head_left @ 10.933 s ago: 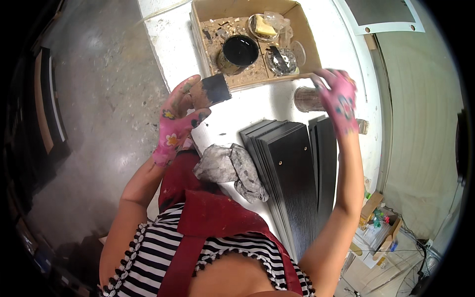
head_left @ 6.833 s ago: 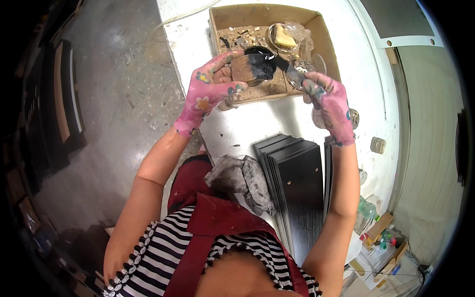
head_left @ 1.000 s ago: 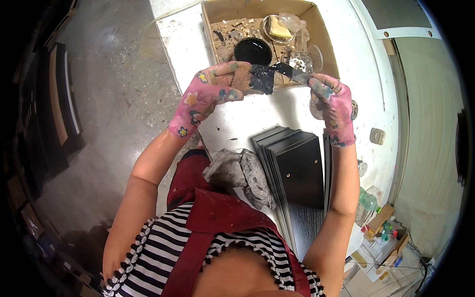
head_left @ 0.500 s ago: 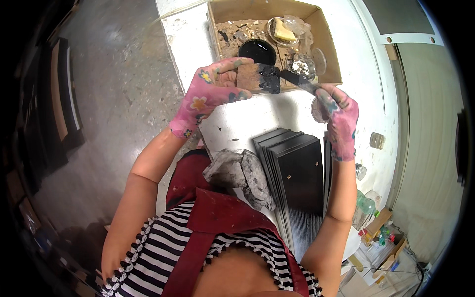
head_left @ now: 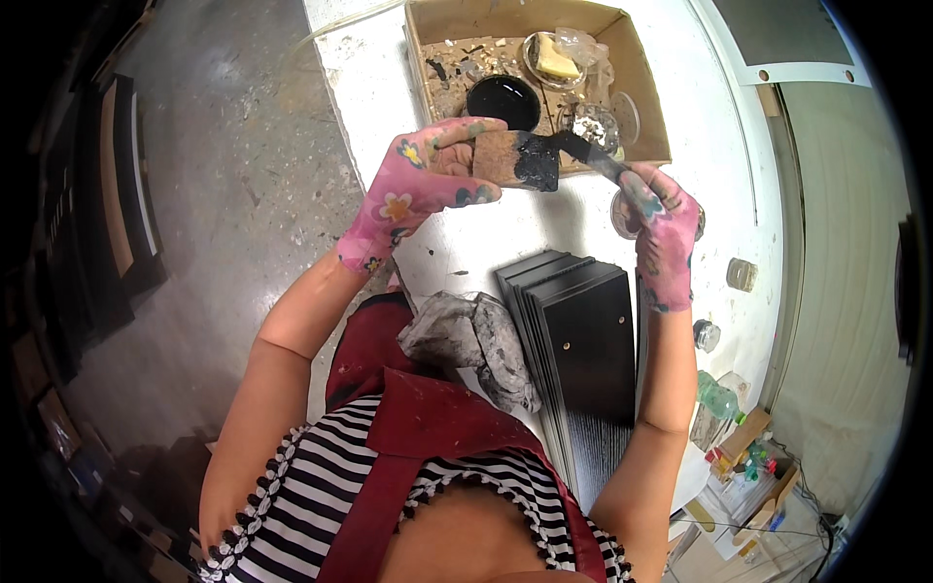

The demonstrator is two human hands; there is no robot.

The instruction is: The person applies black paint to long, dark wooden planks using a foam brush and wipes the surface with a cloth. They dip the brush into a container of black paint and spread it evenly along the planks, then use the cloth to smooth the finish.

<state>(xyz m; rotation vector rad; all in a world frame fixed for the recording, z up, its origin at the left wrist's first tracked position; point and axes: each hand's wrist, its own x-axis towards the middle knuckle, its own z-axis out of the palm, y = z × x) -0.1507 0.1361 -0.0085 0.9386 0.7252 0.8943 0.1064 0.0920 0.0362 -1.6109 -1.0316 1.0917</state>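
My left hand [head_left: 416,185], in a pink flowered glove, grips the left end of a flat brown rectangular piece [head_left: 498,158], thumb and fingers along opposite edges. Thick black paste covers the piece's right end. My right hand [head_left: 666,223], gloved alike, is closed around a narrow spatula [head_left: 607,163]. Its blackened blade reaches left to the pasted end; whether it touches there I cannot tell. Just beyond the brown piece, a round dish of glossy black paste [head_left: 502,102] sits in a shallow cardboard box [head_left: 641,112].
Also in the box are a tub with a yellow sponge-like block [head_left: 556,60] and crumpled clear plastic. Nearer me, a stack of black boards [head_left: 595,335] lies on the white table [head_left: 437,257] beside a stained grey rag [head_left: 449,330]. Small jars [head_left: 742,275] stand at the right.
The brown piece has shifted slightly right and nearer me with my left hand. My right hand has moved slightly left, and the spatula blade now shows more black paste.
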